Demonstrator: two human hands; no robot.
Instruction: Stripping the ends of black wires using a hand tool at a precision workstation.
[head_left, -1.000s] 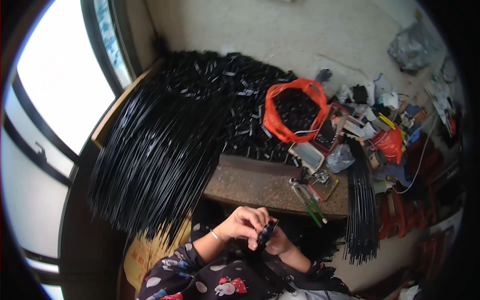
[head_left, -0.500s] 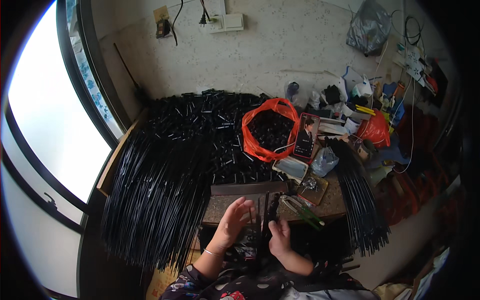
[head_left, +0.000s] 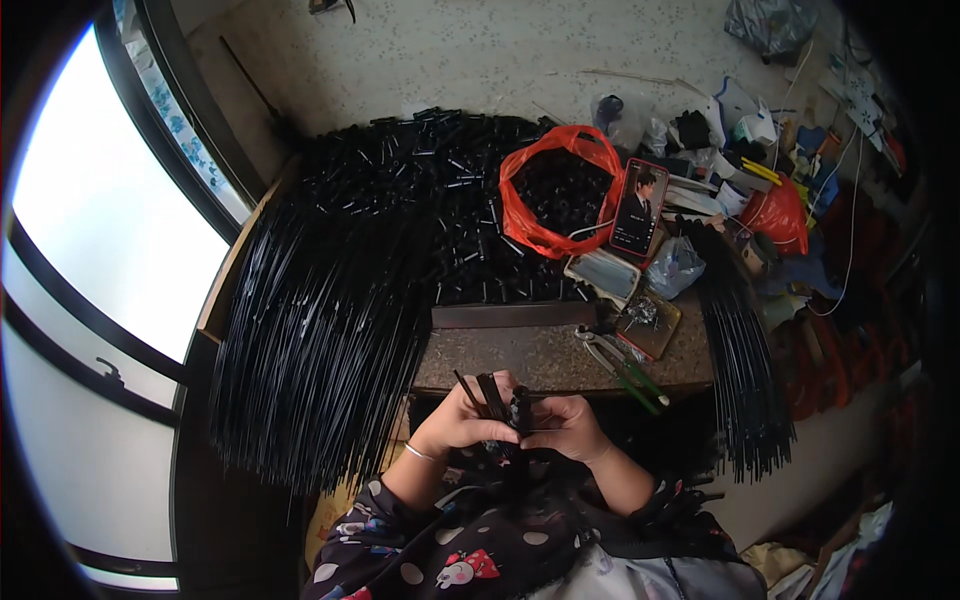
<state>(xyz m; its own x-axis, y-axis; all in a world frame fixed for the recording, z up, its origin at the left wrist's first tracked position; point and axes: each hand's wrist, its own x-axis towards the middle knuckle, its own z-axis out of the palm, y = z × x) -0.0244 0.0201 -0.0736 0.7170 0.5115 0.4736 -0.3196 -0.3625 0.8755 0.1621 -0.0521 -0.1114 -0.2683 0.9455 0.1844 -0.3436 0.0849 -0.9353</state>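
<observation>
Both hands meet in front of the table's near edge, above my lap. My left hand (head_left: 468, 418) is closed around a few thin black rods (head_left: 492, 394) that stick up past its fingers. Close against it, my right hand (head_left: 572, 428) has its fingertips pinched on a dark, knobbly black piece (head_left: 520, 408) beside the rods. Fingers cover where rods and piece meet, so I cannot tell whether they are joined. Long thin black rods (head_left: 310, 350) hang in a thick bundle over the table's left side. Short black tubular parts (head_left: 400, 165) lie heaped behind them.
A red plastic bag (head_left: 512, 215) of small black parts stands by a propped phone (head_left: 637, 207). Green-handled pliers (head_left: 625, 370) lie at the table's (head_left: 500, 357) front right. A small tin (head_left: 655, 330) holds metal bits. More rods (head_left: 745, 370) hang at right.
My hands have come together, the left turning inward from a raised, open-looking pose. The right now pinches against the left. My view has tilted down, so the table sits higher.
</observation>
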